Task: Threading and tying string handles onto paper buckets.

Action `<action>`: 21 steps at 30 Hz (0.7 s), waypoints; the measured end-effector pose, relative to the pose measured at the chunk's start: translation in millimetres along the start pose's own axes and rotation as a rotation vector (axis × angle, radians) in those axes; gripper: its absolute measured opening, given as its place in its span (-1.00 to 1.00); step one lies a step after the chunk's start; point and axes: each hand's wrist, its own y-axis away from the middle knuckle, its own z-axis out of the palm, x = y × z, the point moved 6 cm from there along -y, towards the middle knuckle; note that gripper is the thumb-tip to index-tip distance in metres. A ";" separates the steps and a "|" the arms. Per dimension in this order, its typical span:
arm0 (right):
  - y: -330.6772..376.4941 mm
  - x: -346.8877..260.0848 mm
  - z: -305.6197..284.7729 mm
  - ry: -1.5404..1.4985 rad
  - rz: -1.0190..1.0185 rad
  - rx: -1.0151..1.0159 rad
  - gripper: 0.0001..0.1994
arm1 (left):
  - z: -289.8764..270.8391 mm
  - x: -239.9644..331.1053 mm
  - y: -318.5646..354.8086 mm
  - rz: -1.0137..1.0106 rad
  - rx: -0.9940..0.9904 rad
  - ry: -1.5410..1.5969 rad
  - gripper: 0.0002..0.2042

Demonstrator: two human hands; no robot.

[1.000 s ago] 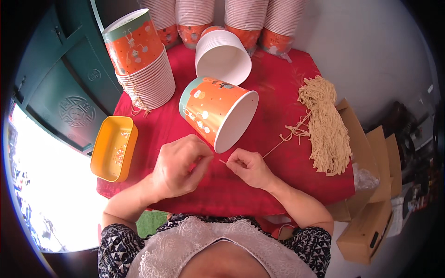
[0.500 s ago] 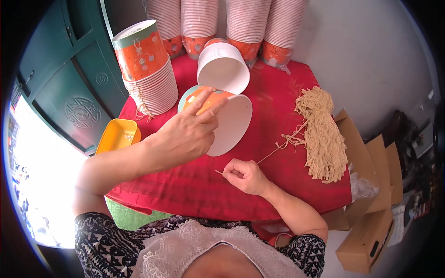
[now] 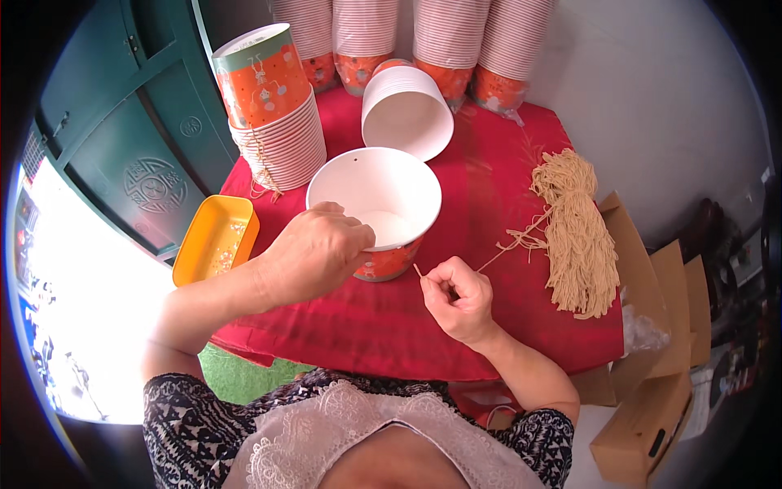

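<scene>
An orange paper bucket with a white inside (image 3: 391,183) stands upright in the middle of the table, a small hole near its far rim. My left hand (image 3: 314,253) is closed on the bucket's near-left rim, fingers reaching inside. To its right, my right hand (image 3: 460,301) pinches a tan string (image 3: 491,262), whose short end sticks out past the fingertips toward the bucket. The string runs back to a thick bundle of tan strings (image 3: 580,244) lying at the table's right.
Behind the bucket, a nested stack of buckets (image 3: 403,110) lies on its side. A taller stack (image 3: 281,143) with strings hanging from it stands at left, near a yellow tray (image 3: 210,244). Bagged stacks (image 3: 440,41) line the back of the red-covered table (image 3: 366,334); cardboard boxes (image 3: 643,424) sit at right.
The bucket has turned from lying tilted to standing upright, and my left hand has gone from spread fingers above it to holding its rim. My right hand has risen slightly rightward with the string.
</scene>
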 end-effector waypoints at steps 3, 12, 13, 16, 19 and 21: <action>-1.9 0.6 3.4 -0.027 0.060 0.006 -0.81 | -2.8 3.6 -1.3 -0.006 -0.043 0.049 -0.89; 3.7 -2.2 12.3 -0.040 0.148 0.021 -0.79 | -9.4 -10.4 -12.7 -0.145 -0.024 0.452 -0.83; 3.4 -1.9 12.8 -0.039 0.150 0.019 -0.79 | -7.2 -11.7 -14.9 -0.171 -0.056 0.483 -0.82; 2.2 -2.1 13.0 -0.034 0.140 0.028 -0.79 | 2.1 -15.8 -20.6 -0.191 -0.141 0.504 -0.80; 1.5 -0.9 13.6 -0.033 0.149 0.030 -0.79 | 9.5 -15.1 -25.6 -0.146 -0.195 0.488 -0.76; 1.0 1.0 14.3 -0.041 0.158 0.028 -0.79 | 9.3 -12.9 -29.5 -0.109 -0.196 0.483 -0.75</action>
